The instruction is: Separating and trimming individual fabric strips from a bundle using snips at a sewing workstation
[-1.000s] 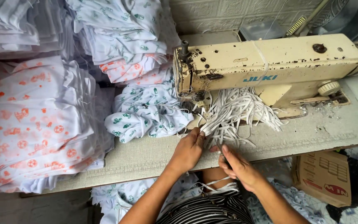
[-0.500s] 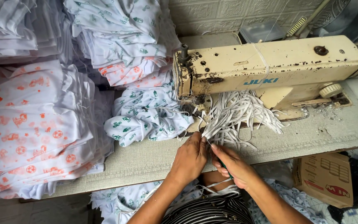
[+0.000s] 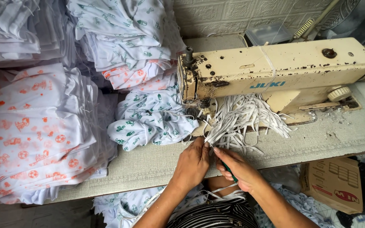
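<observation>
A worn cream metal sewing machine (image 3: 275, 71) stands on the grey table (image 3: 148, 164). Stacks of white cloth with orange prints (image 3: 34, 131) and green prints (image 3: 123, 29) fill the left. A brown cardboard box (image 3: 334, 183) sits below right.

The left hand (image 3: 193, 162) covers the strip ends; a green tool (image 3: 229, 171) in the right hand (image 3: 239, 169), possibly scissors, shows only 1 sliver.

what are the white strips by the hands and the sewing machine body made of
White strips: probably woven elastic or fabric tape, matte; they flop and curl in a loose heap. Sewing machine: likely painted metal, cream with a dull gloss; dark chips and specks show through the paint.
</observation>
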